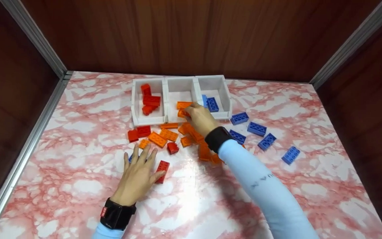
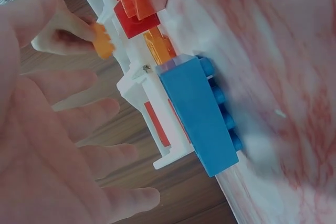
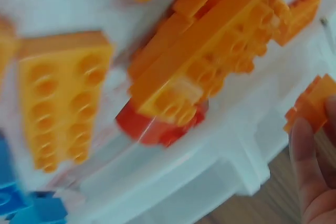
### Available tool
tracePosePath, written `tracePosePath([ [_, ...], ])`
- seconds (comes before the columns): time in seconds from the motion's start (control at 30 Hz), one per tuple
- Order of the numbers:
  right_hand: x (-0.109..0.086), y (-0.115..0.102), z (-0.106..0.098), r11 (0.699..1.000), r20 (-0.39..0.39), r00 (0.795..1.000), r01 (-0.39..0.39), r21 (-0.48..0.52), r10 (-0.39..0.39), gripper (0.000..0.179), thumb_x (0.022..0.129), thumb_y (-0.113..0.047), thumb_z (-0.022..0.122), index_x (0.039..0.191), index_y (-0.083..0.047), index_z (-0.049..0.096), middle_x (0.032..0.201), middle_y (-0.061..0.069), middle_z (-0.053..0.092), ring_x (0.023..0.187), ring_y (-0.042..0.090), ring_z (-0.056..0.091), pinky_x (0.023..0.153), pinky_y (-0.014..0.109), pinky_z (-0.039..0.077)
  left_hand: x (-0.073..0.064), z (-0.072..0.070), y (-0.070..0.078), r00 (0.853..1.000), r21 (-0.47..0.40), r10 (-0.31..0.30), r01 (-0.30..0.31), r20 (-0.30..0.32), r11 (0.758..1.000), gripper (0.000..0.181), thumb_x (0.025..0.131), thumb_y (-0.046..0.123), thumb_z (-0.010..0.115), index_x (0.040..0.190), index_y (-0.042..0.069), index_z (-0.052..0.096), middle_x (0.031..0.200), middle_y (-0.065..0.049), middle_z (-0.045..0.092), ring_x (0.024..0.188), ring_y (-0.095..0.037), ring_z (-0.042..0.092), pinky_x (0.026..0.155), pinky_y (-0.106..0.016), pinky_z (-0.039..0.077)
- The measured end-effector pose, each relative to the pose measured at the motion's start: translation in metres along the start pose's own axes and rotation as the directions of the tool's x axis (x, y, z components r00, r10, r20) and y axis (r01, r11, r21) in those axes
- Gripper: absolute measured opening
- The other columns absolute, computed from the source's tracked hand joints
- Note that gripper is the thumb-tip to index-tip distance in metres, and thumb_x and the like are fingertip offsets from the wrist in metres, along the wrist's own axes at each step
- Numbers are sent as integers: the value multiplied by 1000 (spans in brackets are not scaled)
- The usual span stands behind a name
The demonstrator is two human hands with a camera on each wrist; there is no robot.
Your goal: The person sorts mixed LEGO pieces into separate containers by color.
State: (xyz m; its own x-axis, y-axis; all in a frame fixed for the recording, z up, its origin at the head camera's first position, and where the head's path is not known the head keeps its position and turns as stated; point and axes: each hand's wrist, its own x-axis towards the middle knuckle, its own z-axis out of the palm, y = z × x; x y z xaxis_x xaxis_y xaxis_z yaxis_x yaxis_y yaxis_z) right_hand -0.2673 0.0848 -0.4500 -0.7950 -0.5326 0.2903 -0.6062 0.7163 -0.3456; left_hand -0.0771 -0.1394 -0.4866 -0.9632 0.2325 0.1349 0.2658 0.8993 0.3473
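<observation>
My right hand point(image 1: 201, 118) pinches an orange toy brick point(image 3: 315, 103) between thumb and finger over the middle compartment of the white divided tray point(image 1: 132, 106). In that compartment another orange brick point(image 1: 184, 105) shows just past my fingertips. My left hand point(image 1: 138, 181) is spread with fingers extended, holding nothing. A blue brick point(image 2: 202, 116) stands beyond its fingertips, mostly hidden by the fingers in the head view. The left thumb overlaps one end of a red brick point(image 1: 163, 167) there.
Red bricks point(image 1: 151, 100) occupy the tray's left compartment, blue ones point(image 1: 213, 104) the right. Before the tray lies a heap of orange bricks point(image 1: 205, 151), with a few red ones point(image 1: 143, 131) beside it. Several blue bricks point(image 1: 257, 128) are scattered rightward. Wooden panels point(image 1: 184, 39) enclose the table.
</observation>
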Motion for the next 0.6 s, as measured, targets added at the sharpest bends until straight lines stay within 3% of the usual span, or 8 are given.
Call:
tracePosePath([
  [0.17,21,0,12,993,27,993,-117,-22,117,17,90,5,63,103,1,73,102,19,67,91,34,68,81,38,55,2,0,0,1000,-19,6,-6,-13,1000,75,93,49,64,150,6,41,158,-18,30,144,-49,16,108,-73,12],
  [0.3,26,4,12,989,67,987,-149,-9,149,27,90,8,60,112,-1,73,106,18,69,94,33,67,84,38,55,2,3,0,1000,-18,13,-14,-22,1000,74,93,49,64,150,6,42,157,-17,32,144,-49,18,107,-73,14],
  [0.43,18,5,9,995,68,993,-101,7,100,29,89,8,60,115,0,71,110,19,68,98,33,66,87,38,54,2,6,-4,1000,-17,12,-13,-20,1000,74,93,48,64,150,6,42,156,-18,33,143,-50,20,106,-74,15],
  [0.6,-3,-2,-2,1000,-1,1000,12,1,-12,23,88,4,64,109,-1,73,107,14,70,94,30,68,82,37,55,3,6,-11,1000,-36,-6,6,-25,999,73,93,46,65,150,6,42,156,-18,35,143,-50,21,106,-74,16],
])
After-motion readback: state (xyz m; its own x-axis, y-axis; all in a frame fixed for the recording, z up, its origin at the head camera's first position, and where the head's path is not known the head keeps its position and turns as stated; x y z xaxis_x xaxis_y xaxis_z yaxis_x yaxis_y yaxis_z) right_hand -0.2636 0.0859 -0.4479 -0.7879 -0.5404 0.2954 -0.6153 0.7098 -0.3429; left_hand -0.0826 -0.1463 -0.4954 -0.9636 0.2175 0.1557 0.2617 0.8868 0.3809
